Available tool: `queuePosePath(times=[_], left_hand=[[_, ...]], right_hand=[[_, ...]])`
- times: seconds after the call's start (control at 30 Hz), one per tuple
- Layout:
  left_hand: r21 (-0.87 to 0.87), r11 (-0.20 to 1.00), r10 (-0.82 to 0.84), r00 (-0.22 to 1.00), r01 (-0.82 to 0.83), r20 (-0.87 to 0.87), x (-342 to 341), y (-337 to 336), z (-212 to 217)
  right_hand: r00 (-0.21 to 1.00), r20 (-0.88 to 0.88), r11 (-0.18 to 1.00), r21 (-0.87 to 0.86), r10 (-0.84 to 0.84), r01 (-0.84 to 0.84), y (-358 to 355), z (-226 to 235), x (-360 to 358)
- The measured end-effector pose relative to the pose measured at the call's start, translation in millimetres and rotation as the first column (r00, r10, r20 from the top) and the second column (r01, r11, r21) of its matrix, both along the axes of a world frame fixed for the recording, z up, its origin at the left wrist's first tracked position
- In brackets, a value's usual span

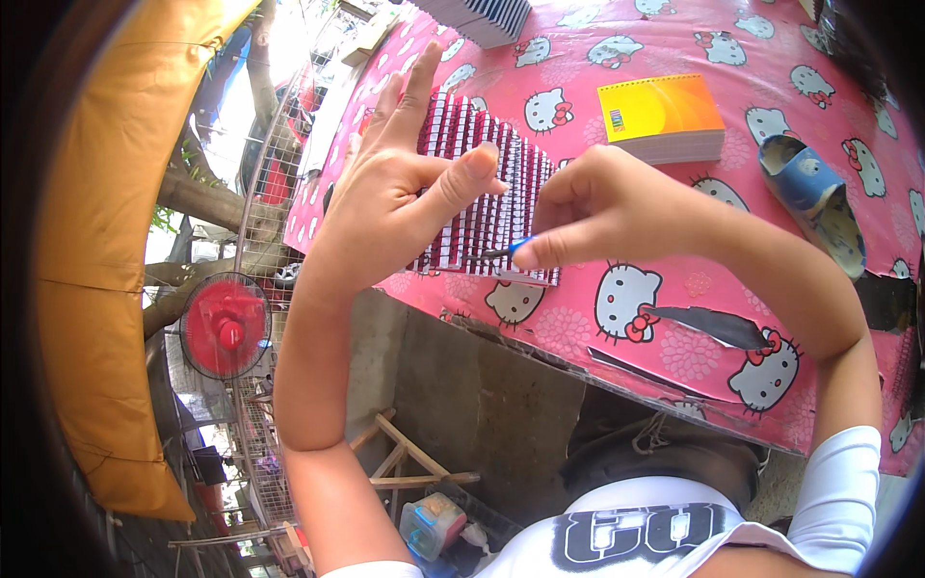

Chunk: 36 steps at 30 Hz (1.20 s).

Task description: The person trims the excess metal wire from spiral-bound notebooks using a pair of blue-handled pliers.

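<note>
Pinching a small blue-handled tool [501,251], my right hand [602,207] met the row of spiral-bound booklets [487,193]. My left hand [390,188] rested open against them. An orange-yellow notepad [663,118] lay nearby on the pink patterned surface [694,356].

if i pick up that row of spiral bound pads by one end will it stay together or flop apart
Probably fans apart: the row of spiral pads looks like separate thin books standing side by side. Each likely light and bendy. The left hand steadying it suggests it tips easily.
</note>
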<state>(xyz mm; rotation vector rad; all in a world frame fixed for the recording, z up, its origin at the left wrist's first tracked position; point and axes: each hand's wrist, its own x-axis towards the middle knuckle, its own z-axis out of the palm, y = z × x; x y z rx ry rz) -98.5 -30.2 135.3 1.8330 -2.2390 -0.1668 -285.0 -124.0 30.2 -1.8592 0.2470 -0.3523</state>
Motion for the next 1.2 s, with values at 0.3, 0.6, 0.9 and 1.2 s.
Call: queuePosePath(times=[0.3, 0.6, 0.9, 1.2], left_hand=[[0.036, 0.999, -0.012, 0.995, 0.008, 0.1, 0.1, -0.8, 5.2], [0.03, 0.999, 0.018, 0.998, -0.02, 0.053, -5.0, 0.9, 7.5], [-0.07, 0.997, 0.021, 1.0, -0.022, -0.014, 0.6, 2.5, 2.1], [0.043, 0.95, -0.279, 0.772, 0.311, 0.571, -42.3, 7.1, 45.2]], right_hand=[[0.927, 0.365, 0.881, -0.406, -0.086, 0.241, 7.7, -24.2, -8.0], [0.863, 0.497, 0.757, -0.528, -0.093, 0.386, 16.8, -33.7, 5.6], [0.978, 0.195, 0.985, -0.137, -0.074, 0.101, 18.0, -24.8, -0.2], [0.942, 0.31, 0.864, -0.432, -0.128, 0.26, 22.1, -33.2, -24.4]])
